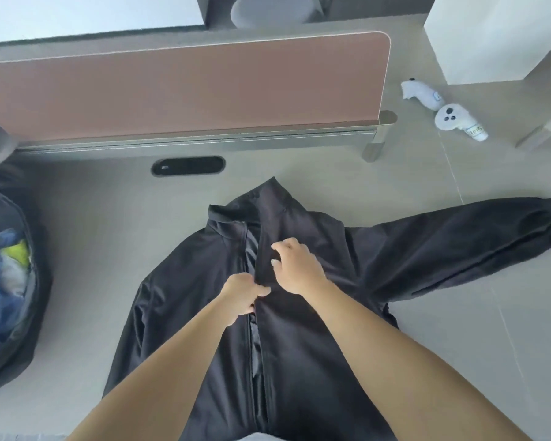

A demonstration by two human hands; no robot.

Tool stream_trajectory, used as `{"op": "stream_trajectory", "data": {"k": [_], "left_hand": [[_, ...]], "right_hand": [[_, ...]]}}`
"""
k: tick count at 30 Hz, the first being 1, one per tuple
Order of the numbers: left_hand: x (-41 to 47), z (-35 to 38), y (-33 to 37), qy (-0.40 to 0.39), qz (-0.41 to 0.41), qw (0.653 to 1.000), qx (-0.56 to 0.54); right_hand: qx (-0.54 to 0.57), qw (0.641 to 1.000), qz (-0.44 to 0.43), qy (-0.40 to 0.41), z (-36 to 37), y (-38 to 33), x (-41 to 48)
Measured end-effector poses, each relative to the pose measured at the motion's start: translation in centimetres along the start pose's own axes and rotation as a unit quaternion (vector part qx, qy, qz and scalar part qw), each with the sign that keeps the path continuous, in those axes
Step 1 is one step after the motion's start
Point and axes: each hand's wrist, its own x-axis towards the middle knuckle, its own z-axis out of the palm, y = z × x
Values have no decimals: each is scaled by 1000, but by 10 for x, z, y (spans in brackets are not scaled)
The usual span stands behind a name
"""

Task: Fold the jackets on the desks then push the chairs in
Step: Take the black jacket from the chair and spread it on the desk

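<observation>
The black jacket (293, 361) is laid flat and front-up on the grey desk (109, 218), its collar pointing to the far edge and its lower part running down to the near edge beneath the person's forearms. One sleeve (458, 237) is flung out toward the right edge, while the other lies close along the body on the left side. Both hands are at mid-chest, right on the open front. The left hand (242, 294) has its fingers curled and pinches the edge of the front panel beside the zip. The right hand (295, 268), just beyond it and almost touching, has its fingers curled too, gathering a fold of that same overlapping panel against the thumb. Along the far edge stands a brown divider panel (185, 87), with a dark oval cable port (188, 166) set in the desk just in front of it. Two white controllers (452, 117) lie toward the far right corner. At the left edge sits an open dark bag (40, 329) with blue and yellow things inside.
</observation>
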Motion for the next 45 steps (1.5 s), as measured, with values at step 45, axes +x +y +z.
{"op": "stream_trajectory", "data": {"k": [45], "left_hand": [[15,-153,107,-51,-27,996,66]], "right_hand": [[230,956,180,20,-92,-16,85]]}}
